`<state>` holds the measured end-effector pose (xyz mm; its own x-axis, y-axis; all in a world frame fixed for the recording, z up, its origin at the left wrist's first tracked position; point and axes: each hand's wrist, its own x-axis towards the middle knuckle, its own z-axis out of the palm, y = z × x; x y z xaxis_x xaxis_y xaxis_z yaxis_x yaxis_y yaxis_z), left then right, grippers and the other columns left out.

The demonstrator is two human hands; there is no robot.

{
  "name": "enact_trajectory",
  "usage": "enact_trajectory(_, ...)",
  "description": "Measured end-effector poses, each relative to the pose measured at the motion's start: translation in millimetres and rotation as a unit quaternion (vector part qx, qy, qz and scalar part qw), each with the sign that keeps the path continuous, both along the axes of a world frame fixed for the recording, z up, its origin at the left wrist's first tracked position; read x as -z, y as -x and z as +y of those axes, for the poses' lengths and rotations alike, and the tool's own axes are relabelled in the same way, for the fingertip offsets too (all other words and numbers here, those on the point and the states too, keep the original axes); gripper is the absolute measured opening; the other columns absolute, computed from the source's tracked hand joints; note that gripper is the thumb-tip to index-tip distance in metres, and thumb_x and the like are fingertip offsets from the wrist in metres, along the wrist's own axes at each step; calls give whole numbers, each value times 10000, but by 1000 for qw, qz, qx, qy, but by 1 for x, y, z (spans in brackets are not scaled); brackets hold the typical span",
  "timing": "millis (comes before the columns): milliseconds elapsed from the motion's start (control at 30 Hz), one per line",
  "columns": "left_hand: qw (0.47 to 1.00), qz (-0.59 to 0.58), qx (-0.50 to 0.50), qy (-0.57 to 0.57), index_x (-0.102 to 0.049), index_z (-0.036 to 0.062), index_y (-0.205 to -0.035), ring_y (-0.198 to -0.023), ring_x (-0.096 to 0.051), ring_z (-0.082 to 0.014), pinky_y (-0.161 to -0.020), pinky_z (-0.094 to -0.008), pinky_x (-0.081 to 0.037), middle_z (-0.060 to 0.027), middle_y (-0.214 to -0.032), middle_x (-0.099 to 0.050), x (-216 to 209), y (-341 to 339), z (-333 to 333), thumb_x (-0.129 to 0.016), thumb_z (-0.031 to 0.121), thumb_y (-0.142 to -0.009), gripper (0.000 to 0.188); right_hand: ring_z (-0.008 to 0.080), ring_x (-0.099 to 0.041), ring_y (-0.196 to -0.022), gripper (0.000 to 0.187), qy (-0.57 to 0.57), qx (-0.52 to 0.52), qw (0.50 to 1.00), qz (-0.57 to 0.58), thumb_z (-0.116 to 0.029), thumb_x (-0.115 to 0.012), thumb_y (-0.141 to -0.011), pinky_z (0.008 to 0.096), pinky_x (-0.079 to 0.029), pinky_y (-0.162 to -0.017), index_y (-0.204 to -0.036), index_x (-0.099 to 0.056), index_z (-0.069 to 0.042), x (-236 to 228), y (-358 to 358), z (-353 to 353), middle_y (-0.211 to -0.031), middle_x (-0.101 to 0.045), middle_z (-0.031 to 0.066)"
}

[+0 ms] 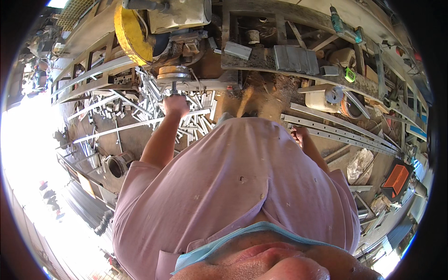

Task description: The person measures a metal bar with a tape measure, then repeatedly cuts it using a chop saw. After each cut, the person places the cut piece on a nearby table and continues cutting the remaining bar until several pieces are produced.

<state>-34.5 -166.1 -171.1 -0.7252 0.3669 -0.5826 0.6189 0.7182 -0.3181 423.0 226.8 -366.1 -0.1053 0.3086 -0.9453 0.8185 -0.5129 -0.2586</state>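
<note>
A counter [261, 59] crossed the upper right, a yellow-guarded saw [133, 37] stood upper left, perforated metal bars [336, 133] slanted mid-right by the right hand [299, 134] (whether its fingers gripped one, I couldn't tell), and the left hand [176, 105] had its fingers wrapped round a dark handle [174, 87], upper left-centre.

Saw [133, 33] front left — offcuts [190, 122] on floor [103, 127] below; blocks [295, 59] right, on bench [261, 58].
</note>
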Motion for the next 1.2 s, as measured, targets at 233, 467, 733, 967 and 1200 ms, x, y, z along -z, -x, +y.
enact_trajectory(233, 999, -24, -19, 15, -804, 138, -1105, -1051, -767, -263, -888, -427, -598, -93, -1135, -792, -17, -4, 9, -587, 493, -979, 434, 133, -452, -519, 285, -8, -1, 1000, -4, -325, -645, -1003, 323, -279, -475, -810, -601, -121, -6, 5, -3, -670, -606, 31)
enact_trajectory(467, 1000, -19, -15, 15, -800, 130, -1112, -1046, -767, -267, -865, -427, -606, -88, -1136, -792, -10, -2, 6, -584, 538, -984, 478, 138, -474, -531, 296, -6, -6, 1000, 13, -355, -643, -1025, 329, -316, -483, -865, -635, -106, -6, 5, -7, -691, -628, 40)
enact_trajectory(733, 1000, -18, -11, 7, -802, 138, -1115, -1045, -769, -271, -859, -440, -611, -93, -1145, -789, -9, -1, 5, -584, 474, -976, 424, 135, -470, -534, 328, -32, -30, 999, -20, -377, -643, -1033, 324, -314, -486, -846, -626, -108, -8, 7, -12, -693, -626, 37)
enact_trajectory(967, 1000, -20, -6, 5, -809, 140, -1094, -1027, -775, -275, -848, -435, -617, -96, -1132, -794, -9, -1, 4, -607, 396, -943, 360, 132, -463, -539, 338, -14, -26, 1000, 11, -385, -630, -1039, 322, -303, -484, -827, -612, -122, -7, 7, -11, -690, -619, 33)
enact_trajectory(1200, 1000, -17, -9, -3, -811, 136, -1084, -1020, -779, -267, -838, -425, -620, -93, -1124, -797, -8, -1, 4, -615, 329, -917, 323, 143, -467, -536, 332, -25, -22, 999, 9, -377, -633, -1032, 332, -311, -483, -855, -639, -97, -4, 9, -13, -701, -632, 45)
